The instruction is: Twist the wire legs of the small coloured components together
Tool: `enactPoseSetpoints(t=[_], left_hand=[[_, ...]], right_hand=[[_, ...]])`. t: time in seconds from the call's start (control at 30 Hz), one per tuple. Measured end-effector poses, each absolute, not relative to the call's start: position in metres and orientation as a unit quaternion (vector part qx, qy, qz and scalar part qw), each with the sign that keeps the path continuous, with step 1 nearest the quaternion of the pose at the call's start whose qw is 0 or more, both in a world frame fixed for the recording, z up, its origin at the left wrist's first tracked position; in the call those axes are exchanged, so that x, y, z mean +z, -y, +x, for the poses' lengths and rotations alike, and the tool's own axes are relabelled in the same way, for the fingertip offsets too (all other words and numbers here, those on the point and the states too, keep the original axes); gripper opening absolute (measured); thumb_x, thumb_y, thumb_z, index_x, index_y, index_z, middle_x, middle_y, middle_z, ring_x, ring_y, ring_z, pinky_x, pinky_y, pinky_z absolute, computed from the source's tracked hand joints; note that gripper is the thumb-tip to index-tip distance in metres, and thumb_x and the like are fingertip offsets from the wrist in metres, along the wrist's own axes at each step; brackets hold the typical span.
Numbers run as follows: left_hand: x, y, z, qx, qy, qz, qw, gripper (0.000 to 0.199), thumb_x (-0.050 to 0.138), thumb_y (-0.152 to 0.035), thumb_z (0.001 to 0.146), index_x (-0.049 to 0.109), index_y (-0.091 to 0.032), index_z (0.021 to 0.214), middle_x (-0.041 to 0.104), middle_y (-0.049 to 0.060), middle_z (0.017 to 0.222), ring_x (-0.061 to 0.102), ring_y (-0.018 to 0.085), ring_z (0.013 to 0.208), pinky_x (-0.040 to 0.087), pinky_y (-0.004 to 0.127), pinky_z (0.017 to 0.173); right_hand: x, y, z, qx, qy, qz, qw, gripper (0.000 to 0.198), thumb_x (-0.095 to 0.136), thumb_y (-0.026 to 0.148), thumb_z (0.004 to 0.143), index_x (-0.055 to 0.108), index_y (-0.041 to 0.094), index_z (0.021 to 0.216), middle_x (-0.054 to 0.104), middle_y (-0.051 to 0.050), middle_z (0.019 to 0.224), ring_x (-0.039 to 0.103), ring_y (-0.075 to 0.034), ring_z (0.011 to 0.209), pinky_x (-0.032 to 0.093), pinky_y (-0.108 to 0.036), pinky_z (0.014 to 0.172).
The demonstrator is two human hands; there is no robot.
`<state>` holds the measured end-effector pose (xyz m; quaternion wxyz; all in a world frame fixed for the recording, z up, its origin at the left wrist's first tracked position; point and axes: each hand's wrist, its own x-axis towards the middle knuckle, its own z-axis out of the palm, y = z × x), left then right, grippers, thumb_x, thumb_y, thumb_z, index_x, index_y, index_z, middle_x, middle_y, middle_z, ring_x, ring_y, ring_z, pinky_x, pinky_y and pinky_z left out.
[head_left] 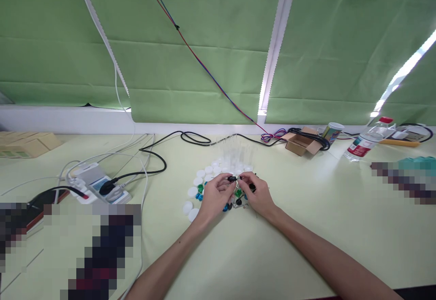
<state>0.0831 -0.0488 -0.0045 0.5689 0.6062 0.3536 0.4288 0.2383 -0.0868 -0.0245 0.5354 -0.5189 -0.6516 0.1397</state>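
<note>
A small black cylindrical part (232,178) is held between my hands just above the table. My left hand (215,196) pinches its left side between thumb and fingers. The fingertips of my right hand (259,196) are closed at its right end, where a small pale tip shows. Beneath and around both hands lie green pieces (200,188), blue pieces (199,197) and dark round pieces (239,202), partly hidden by the fingers. White round discs (192,192) curve around the left of this cluster. Behind it stand several clear, thin upright pieces (235,150).
On the left, a white power strip (98,184) has plugs and cables in it. A black cable (163,154) runs along the back. Further right are an open cardboard box (301,145), a can (332,132) and a clear bottle (364,143). Cardboard boxes (29,144) sit far left.
</note>
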Motion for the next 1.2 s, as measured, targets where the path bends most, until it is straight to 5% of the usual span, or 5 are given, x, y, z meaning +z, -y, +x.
enactPoseSetpoints(t=[0.27, 0.63, 1.2], left_hand=[[-0.003, 0.051, 0.082, 0.425, -0.351, 0.620, 0.558, 0.036, 0.069, -0.043, 0.076, 0.062, -0.019, 0.102, 0.068, 0.005, 0.081, 0.059, 0.012, 0.050, 0.046, 0.024, 0.045], [0.005, 0.051, 0.082, 0.426, -0.341, 0.592, 0.593, 0.031, 0.066, -0.047, 0.079, 0.060, -0.019, 0.091, 0.061, -0.002, 0.055, 0.055, 0.012, 0.043, 0.045, 0.025, 0.049], [0.008, 0.054, 0.084, 0.446, -0.339, 0.501, 0.659, 0.029, 0.076, -0.039, 0.071, 0.060, -0.018, 0.083, 0.063, 0.000, 0.069, 0.062, 0.013, 0.060, 0.052, 0.026, 0.061]], right_hand=[[-0.022, 0.088, 0.238, 0.117, 0.650, -0.536, 0.526, 0.021, 0.051, 0.036, 0.095, 0.059, 0.021, 0.083, 0.060, 0.001, 0.066, 0.055, -0.015, 0.062, 0.043, -0.027, 0.063], [-0.025, 0.086, 0.238, 0.077, 0.664, -0.545, 0.506, 0.029, 0.049, 0.037, 0.097, 0.059, 0.021, 0.074, 0.060, 0.000, 0.066, 0.053, -0.017, 0.065, 0.042, -0.029, 0.066], [-0.026, 0.084, 0.238, 0.065, 0.694, -0.534, 0.478, 0.035, 0.044, 0.035, 0.099, 0.053, 0.021, 0.068, 0.056, -0.001, 0.065, 0.050, -0.017, 0.066, 0.040, -0.030, 0.069]])
